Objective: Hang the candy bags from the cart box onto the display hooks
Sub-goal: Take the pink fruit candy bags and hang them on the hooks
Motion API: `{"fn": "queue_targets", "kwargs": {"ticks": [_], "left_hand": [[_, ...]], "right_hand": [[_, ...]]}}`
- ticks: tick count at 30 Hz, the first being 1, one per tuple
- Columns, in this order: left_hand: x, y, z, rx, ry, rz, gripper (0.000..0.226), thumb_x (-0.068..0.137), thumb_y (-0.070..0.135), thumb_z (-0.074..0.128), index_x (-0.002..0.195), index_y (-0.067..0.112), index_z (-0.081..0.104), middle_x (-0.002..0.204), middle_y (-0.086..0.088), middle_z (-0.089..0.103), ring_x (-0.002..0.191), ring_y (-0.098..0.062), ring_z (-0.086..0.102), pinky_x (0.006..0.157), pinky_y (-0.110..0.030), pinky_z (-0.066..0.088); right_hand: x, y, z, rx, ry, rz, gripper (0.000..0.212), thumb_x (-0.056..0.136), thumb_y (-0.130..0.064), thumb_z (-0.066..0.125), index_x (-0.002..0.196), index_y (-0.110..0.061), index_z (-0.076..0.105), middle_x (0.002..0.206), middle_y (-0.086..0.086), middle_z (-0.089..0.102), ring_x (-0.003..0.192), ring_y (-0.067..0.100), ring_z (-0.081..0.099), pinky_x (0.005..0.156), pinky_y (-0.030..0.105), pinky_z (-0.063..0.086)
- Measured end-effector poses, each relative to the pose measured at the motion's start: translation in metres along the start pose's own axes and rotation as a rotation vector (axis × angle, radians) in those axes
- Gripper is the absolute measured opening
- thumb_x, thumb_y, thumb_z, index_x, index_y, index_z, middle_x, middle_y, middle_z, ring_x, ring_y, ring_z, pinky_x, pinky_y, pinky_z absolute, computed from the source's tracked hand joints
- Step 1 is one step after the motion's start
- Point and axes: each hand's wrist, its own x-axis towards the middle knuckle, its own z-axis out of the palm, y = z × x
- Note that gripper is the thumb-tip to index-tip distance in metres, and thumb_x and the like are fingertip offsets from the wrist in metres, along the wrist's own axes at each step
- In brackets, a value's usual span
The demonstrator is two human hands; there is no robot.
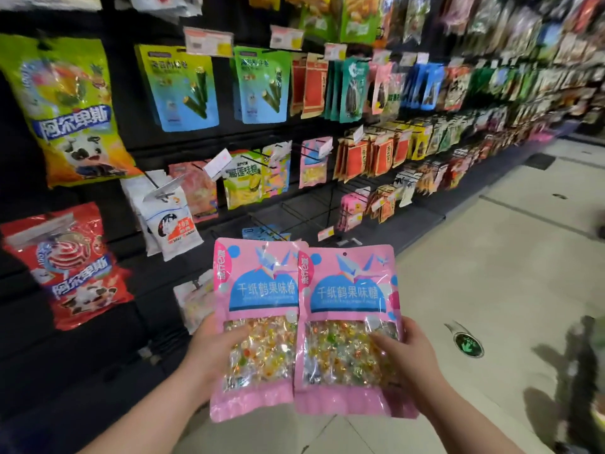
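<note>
Candy bags (347, 322) of wrapped sweets in hands (404, 362)

pink-and-blue candy bags (304, 322), red bag (75, 267)

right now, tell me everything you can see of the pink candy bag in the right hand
The pink candy bag is glossy plastic with a blue label, paper-crane art and a hang hole at its top. A clear window shows mixed wrapped sweets. It is sealed, upright, facing the camera, and overlaps the second pink bag. The right hand has it in its grip at the lower right edge.
</note>
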Motion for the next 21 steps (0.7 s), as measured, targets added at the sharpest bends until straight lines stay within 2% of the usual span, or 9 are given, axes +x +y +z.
{"fn": "queue_targets", "kwargs": {"ticks": [5, 7, 10, 11, 15, 17, 19, 21], "left_hand": [[0.037, 0.008, 0.041, 0.015, -0.064, -0.011, 0.036, 0.088, 0.003, 0.063, 0.119, 0.022, 0.061, 0.102, -0.008, 0.075, 0.098, -0.029, 0.071, 0.092, -0.055, 0.051], [0.060, 0.008, 0.059, 0.007, -0.091, -0.028, 0.030, 0.089, 0.004, 0.063, 0.115, 0.018, 0.063, 0.099, -0.009, 0.075, 0.093, -0.030, 0.072, 0.085, -0.053, 0.055], [0.096, 0.011, 0.090, 0.021, -0.134, -0.023, 0.028, 0.087, 0.003, 0.064, 0.111, 0.017, 0.065, 0.097, -0.007, 0.076, 0.084, -0.021, 0.074, 0.063, -0.033, 0.059], [0.109, 0.013, 0.100, 0.019, -0.154, -0.023, 0.027, 0.086, 0.003, 0.065, 0.110, 0.017, 0.066, 0.098, -0.008, 0.076, 0.085, -0.021, 0.074, 0.063, -0.032, 0.059], [0.159, 0.029, 0.139, 0.010, -0.211, -0.032, 0.033, 0.085, 0.004, 0.066, 0.113, 0.023, 0.065, 0.103, -0.006, 0.075, 0.099, -0.028, 0.070, 0.092, -0.054, 0.050], [0.184, 0.037, 0.153, 0.008, -0.230, -0.036, 0.039, 0.085, 0.004, 0.066, 0.119, 0.022, 0.062, 0.106, -0.007, 0.074, 0.103, -0.030, 0.068, 0.097, -0.059, 0.046], [0.207, 0.045, 0.165, 0.017, -0.255, -0.017, 0.042, 0.086, 0.004, 0.065, 0.120, 0.028, 0.060, 0.109, -0.005, 0.073, 0.104, -0.028, 0.067, 0.099, -0.058, 0.045], [0.224, 0.055, 0.176, 0.025, -0.276, -0.002, 0.046, 0.088, 0.006, 0.066, 0.108, 0.048, 0.060, 0.111, 0.001, 0.072, 0.105, -0.023, 0.067, 0.098, -0.053, 0.047]], "right_hand": [[0.035, -0.006, -0.027, -0.019, 0.078, -0.003, 0.031, 0.081, -0.003, 0.069, 0.107, -0.013, 0.056, 0.091, 0.003, 0.069, 0.081, 0.020, 0.067, 0.070, 0.034, 0.053], [0.054, -0.009, -0.038, -0.031, 0.116, -0.004, 0.033, 0.080, -0.003, 0.070, 0.108, -0.013, 0.057, 0.093, 0.004, 0.069, 0.082, 0.021, 0.067, 0.072, 0.034, 0.053], [0.086, -0.016, -0.055, -0.030, 0.171, -0.010, 0.033, 0.079, -0.002, 0.071, 0.107, -0.013, 0.057, 0.090, 0.004, 0.069, 0.078, 0.018, 0.066, 0.065, 0.029, 0.050], [0.098, -0.018, -0.060, -0.037, 0.192, -0.014, 0.032, 0.079, -0.002, 0.071, 0.105, -0.015, 0.058, 0.089, 0.002, 0.069, 0.076, 0.016, 0.066, 0.063, 0.028, 0.050], [0.148, -0.031, -0.075, -0.040, 0.252, -0.015, 0.030, 0.079, -0.002, 0.071, 0.102, -0.015, 0.058, 0.085, 0.000, 0.069, 0.072, 0.014, 0.065, 0.060, 0.029, 0.049], [0.173, -0.035, -0.079, -0.047, 0.269, -0.023, 0.029, 0.079, 0.000, 0.071, 0.102, -0.013, 0.059, 0.082, 0.000, 0.069, 0.069, 0.013, 0.065, 0.058, 0.027, 0.048], [0.194, -0.039, -0.079, -0.035, 0.276, -0.023, 0.027, 0.079, 0.001, 0.070, 0.100, -0.011, 0.059, 0.081, 0.001, 0.069, 0.067, 0.013, 0.065, 0.053, 0.024, 0.046], [0.212, -0.043, -0.080, -0.045, 0.284, -0.021, 0.025, 0.079, -0.001, 0.070, 0.100, -0.011, 0.059, 0.083, 0.005, 0.069, 0.068, 0.018, 0.066, 0.055, 0.028, 0.049]]}}
